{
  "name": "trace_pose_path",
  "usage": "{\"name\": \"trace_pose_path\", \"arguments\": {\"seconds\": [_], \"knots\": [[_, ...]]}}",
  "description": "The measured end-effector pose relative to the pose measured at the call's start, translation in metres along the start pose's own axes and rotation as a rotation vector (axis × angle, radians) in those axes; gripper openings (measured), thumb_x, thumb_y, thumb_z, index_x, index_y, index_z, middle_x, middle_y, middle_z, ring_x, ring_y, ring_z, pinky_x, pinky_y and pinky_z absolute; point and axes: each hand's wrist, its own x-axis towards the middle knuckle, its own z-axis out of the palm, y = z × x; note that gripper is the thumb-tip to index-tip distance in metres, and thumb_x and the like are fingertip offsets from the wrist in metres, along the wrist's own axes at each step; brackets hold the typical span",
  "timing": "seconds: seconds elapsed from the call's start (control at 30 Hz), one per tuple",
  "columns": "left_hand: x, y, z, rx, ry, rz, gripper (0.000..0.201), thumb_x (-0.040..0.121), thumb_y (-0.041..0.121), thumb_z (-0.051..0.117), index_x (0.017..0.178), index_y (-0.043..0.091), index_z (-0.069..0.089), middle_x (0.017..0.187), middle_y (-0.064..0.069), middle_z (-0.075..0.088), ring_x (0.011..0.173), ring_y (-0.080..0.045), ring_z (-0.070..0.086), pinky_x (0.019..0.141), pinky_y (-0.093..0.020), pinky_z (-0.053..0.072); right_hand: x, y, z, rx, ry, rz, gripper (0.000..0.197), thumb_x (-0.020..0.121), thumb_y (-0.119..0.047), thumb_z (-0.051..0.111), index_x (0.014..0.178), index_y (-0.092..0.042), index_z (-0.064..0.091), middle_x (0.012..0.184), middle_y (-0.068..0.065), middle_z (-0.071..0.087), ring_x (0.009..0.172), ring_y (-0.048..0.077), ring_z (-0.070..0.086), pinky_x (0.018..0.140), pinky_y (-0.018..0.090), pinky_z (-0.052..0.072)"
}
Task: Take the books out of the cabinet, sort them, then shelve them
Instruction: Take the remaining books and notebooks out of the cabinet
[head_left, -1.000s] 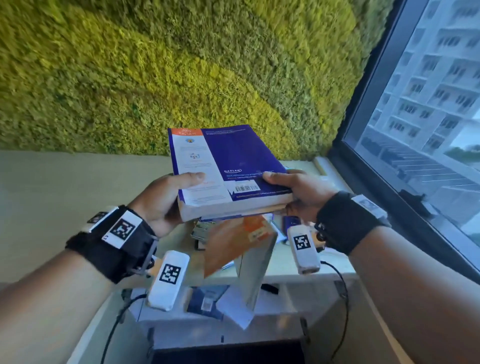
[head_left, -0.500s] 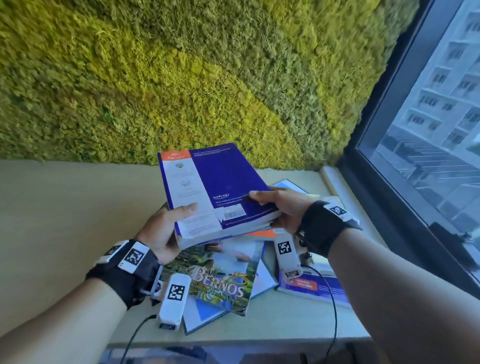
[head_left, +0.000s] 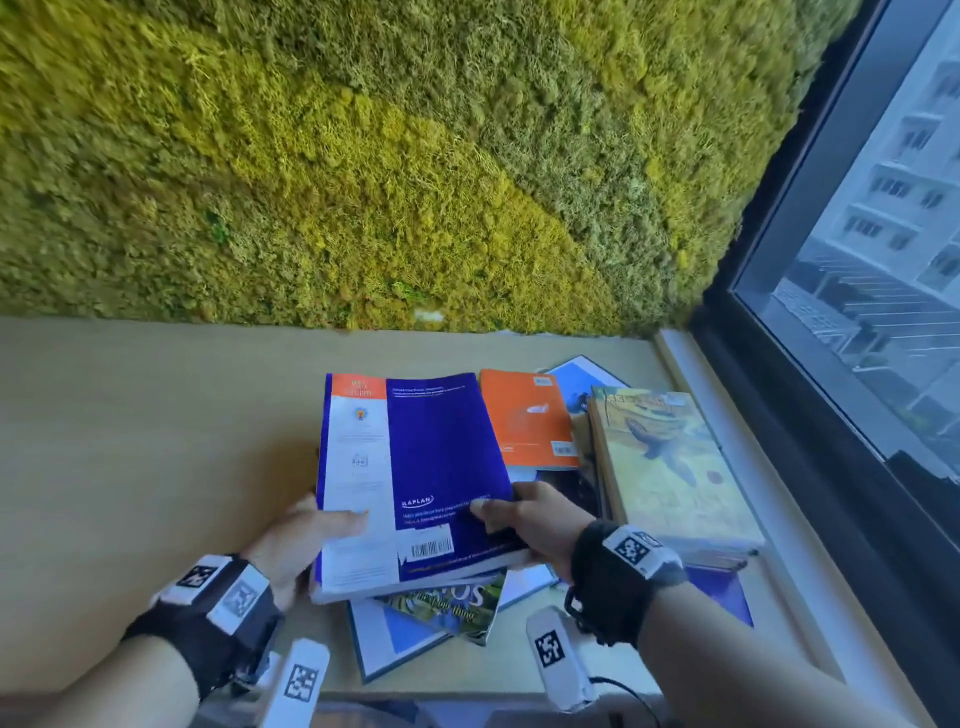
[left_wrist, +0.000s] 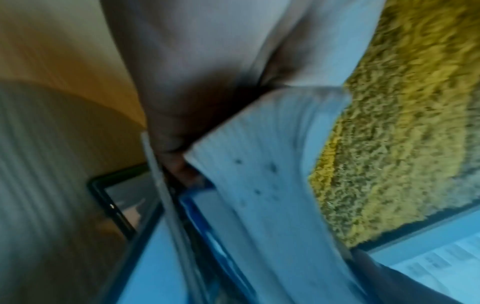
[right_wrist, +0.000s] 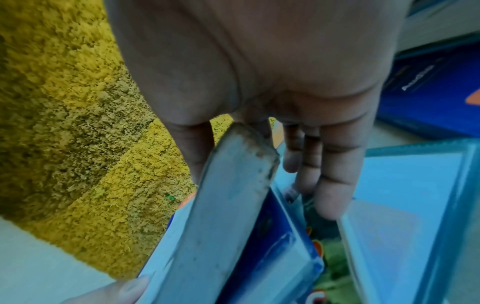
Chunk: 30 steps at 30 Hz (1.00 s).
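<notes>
Your left hand (head_left: 306, 540) clamps the near-left corner of the thick blue book (head_left: 415, 483), thumb on the cover; your right hand (head_left: 530, 525) pinches its near-right edge the same way, thumb above and fingers (right_wrist: 324, 174) underneath. Two hands at opposite corners keep a heavy paperback level, which I judge suits lowering it flat onto a pile. The book hangs back cover up, just above the light wooden counter (head_left: 130, 467), its near edge over a tilted illustrated book (head_left: 452, 608) and a white-and-blue book (head_left: 395, 644) beneath that. Right of the blue book lies an orange book (head_left: 524, 421); further right sits a stack topped by a whale-picture book (head_left: 670, 473), close to the window (head_left: 857, 270). Behind the blue book rises the moss wall (head_left: 363, 156). The skewed books underneath could leave it rocking when set down
</notes>
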Motion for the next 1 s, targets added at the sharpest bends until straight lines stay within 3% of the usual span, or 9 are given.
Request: {"name": "trace_pose_path", "arguments": {"seconds": [0.1, 0.23, 0.3, 0.37, 0.47, 0.6, 0.77, 0.87, 1.0], "knots": [[0.001, -0.003, 0.008, 0.140, 0.104, 0.062, 0.045, 0.074, 0.015, 0.079, 0.116, 0.025, 0.067, 0.112, 0.002, 0.077, 0.108, -0.025, 0.071, 0.085, -0.039, 0.056, -0.005, 0.008, -0.007, -0.044, 0.016, 0.025, 0.037, 0.085, -0.048, 0.072, 0.103, -0.016, 0.068, 0.101, 0.003, 0.075, 0.095, 0.023, 0.072, 0.071, 0.035, 0.059], [-0.007, -0.018, 0.002, 0.241, 0.242, 0.075, 0.093, 0.079, 0.022, 0.083, 0.155, 0.022, 0.030, 0.124, 0.000, 0.063, 0.113, -0.023, 0.063, 0.099, -0.044, 0.051, -0.020, 0.025, 0.001, -0.140, 0.068, 0.008, 0.045, 0.087, -0.049, 0.070, 0.114, -0.014, 0.062, 0.103, 0.005, 0.071, 0.077, 0.021, 0.065, 0.061, 0.033, 0.052], [-0.020, -0.028, -0.001, 0.268, 0.281, 0.121, 0.095, 0.079, 0.025, 0.081, 0.157, 0.021, 0.026, 0.130, -0.007, 0.058, 0.113, -0.022, 0.060, 0.098, -0.040, 0.049, -0.033, 0.035, 0.007, -0.118, 0.193, -0.052, 0.047, 0.089, -0.049, 0.068, 0.122, -0.019, 0.054, 0.107, 0.007, 0.068, 0.078, 0.021, 0.064, 0.059, 0.033, 0.051], [-0.043, -0.044, -0.005, 0.310, 0.331, 0.192, 0.078, 0.076, 0.034, 0.077, 0.145, 0.024, 0.044, 0.119, -0.009, 0.059, 0.101, -0.022, 0.062, 0.086, -0.034, 0.049, -0.052, 0.051, 0.013, -0.030, 0.332, -0.160, 0.036, 0.093, -0.041, 0.068, 0.117, -0.017, 0.055, 0.095, 0.008, 0.067, 0.071, 0.021, 0.059, 0.057, 0.034, 0.049], [-0.085, -0.087, -0.012, 0.330, 0.382, 0.357, 0.041, 0.070, 0.051, 0.066, 0.105, 0.029, 0.059, 0.087, -0.003, 0.056, 0.079, -0.023, 0.059, 0.070, -0.035, 0.046, -0.087, 0.087, 0.026, 0.065, 0.400, -0.287, 0.013, 0.098, -0.022, 0.064, 0.090, -0.013, 0.059, 0.064, 0.000, 0.055, 0.053, 0.016, 0.052, 0.049, 0.029, 0.042], [-0.111, -0.181, -0.009, 0.376, 0.194, 0.311, 0.029, 0.067, 0.058, 0.055, 0.087, 0.037, 0.061, 0.075, 0.002, 0.064, 0.066, -0.013, 0.057, 0.065, -0.035, 0.048, -0.109, 0.164, 0.056, 0.027, 0.376, -0.216, 0.021, 0.098, -0.020, 0.061, 0.078, -0.016, 0.060, 0.054, 0.002, 0.054, 0.049, 0.018, 0.050, 0.048, 0.029, 0.042], [-0.061, -0.306, -0.009, 0.593, -0.042, 0.041, 0.028, 0.071, 0.062, 0.061, 0.097, 0.051, 0.059, 0.098, 0.011, 0.070, 0.098, -0.017, 0.067, 0.099, -0.055, 0.048, -0.073, 0.256, 0.090, -0.004, 0.260, -0.021, 0.015, 0.098, -0.021, 0.062, 0.084, -0.015, 0.061, 0.071, 0.006, 0.060, 0.060, 0.020, 0.057, 0.056, 0.030, 0.043], [-0.003, -0.330, 0.013, 0.723, -0.102, 0.035, 0.034, 0.079, 0.050, 0.065, 0.108, 0.034, 0.056, 0.111, 0.001, 0.067, 0.107, -0.025, 0.065, 0.094, -0.044, 0.052, -0.019, 0.297, 0.087, -0.138, 0.202, 0.082, 0.010, 0.098, -0.019, 0.059, 0.096, -0.011, 0.064, 0.080, 0.008, 0.062, 0.064, 0.020, 0.059, 0.060, 0.030, 0.043], [0.089, -0.361, 0.039, 0.918, -0.031, 0.114, 0.081, 0.070, 0.071, 0.052, 0.134, 0.023, 0.051, 0.134, -0.006, 0.060, 0.118, -0.028, 0.059, 0.094, -0.040, 0.052, 0.080, 0.342, 0.062, -0.467, 0.120, 0.123, 0.009, 0.093, -0.021, 0.067, 0.091, -0.013, 0.062, 0.088, 0.014, 0.063, 0.072, 0.027, 0.062, 0.064, 0.035, 0.045]]}}
